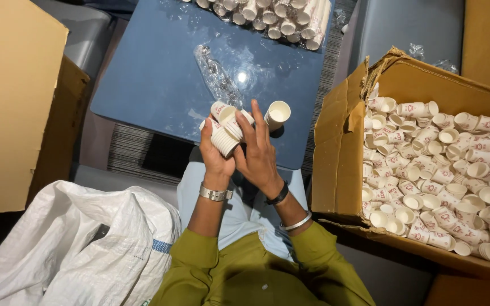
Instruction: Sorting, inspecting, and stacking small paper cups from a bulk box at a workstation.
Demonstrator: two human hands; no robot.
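My green sleeves (256, 272) sit nearest; my left hand (218, 161) grips stacked paper cups (225, 127), right hand (261, 156) pinches one cup (277, 114); open cardboard box (341, 158) of cups right.

Packing room: cardboard box (336, 147) of paper cups (426, 170), white sack (75, 249)

The left hand (218, 161) covers the lower part of its stack of paper cups (225, 127), so their count cannot be told, while the cardboard box (336, 164) runs past the right edge and the cup rows (267, 17) past the top.
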